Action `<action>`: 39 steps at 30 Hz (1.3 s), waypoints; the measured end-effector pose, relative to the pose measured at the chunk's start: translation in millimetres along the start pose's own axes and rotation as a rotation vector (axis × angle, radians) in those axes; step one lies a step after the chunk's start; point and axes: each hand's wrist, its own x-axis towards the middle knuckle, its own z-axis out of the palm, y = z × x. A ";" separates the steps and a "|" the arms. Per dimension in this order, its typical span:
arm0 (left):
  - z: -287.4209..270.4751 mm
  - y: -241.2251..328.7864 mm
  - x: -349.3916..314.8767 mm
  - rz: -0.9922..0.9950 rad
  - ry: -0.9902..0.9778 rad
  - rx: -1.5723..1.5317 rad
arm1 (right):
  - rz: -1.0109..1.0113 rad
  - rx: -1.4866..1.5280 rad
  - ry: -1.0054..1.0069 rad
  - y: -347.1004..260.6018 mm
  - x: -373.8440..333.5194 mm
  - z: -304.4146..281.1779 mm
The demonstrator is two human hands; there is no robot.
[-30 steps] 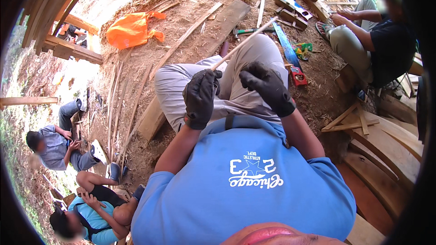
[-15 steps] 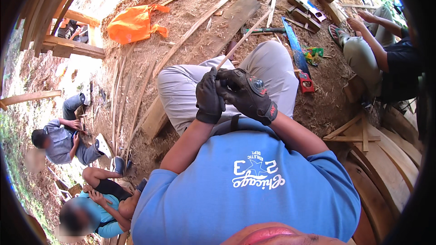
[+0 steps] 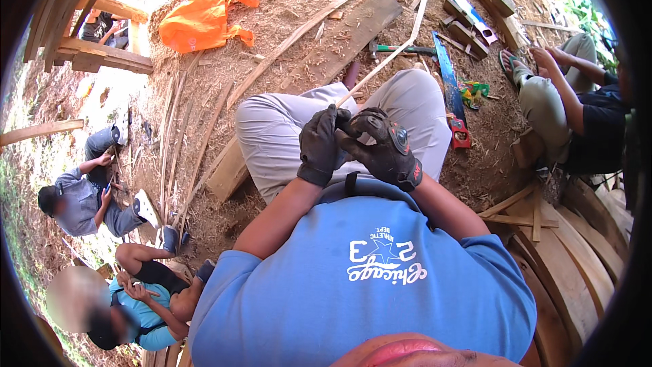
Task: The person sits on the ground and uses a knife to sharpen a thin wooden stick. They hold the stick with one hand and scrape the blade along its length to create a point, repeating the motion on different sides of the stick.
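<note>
One gloved left hand is wrapped around the near end of a thin wooden stick at the centre of the frame, probably so its longer part slants freely up and right between the trousered knees. The right hand curls beside it, thumb and forefinger close together, perhaps to steady it; whether it grips anything is hidden. A blue-bladed handsaw and a green-handled hammer lie on the ground toward the upper right, seemingly within reach.
</note>
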 end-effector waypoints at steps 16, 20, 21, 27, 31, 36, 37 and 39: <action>-91.6 -27.2 101.0 -0.137 -0.172 -0.431 | 0.475 0.047 0.030 14.7 44.2 -45.9; -121.9 -9.3 122.9 0.121 -0.342 0.046 | 0.248 -0.089 -0.020 -17.2 70.9 -55.3; -125.8 2.8 128.3 0.149 -0.390 0.076 | 0.180 -0.051 -0.094 -4.2 66.7 -58.6; -127.6 59.2 127.9 0.226 -0.537 -0.119 | 0.140 -0.469 -0.296 15.3 51.5 -37.0; -131.4 100.6 119.3 0.156 -0.624 -0.173 | -0.037 -0.466 -0.200 -3.2 41.7 -17.0; -87.4 100.7 105.6 0.071 -0.308 -0.230 | 0.234 -0.273 -0.113 -7.3 31.5 -17.7; -77.2 88.5 100.2 0.034 -0.278 -0.264 | 0.382 -0.162 -0.115 -7.6 37.1 -15.4; -55.1 74.6 90.7 0.057 -0.323 -0.212 | 0.487 -0.159 -0.149 -15.4 49.1 -20.0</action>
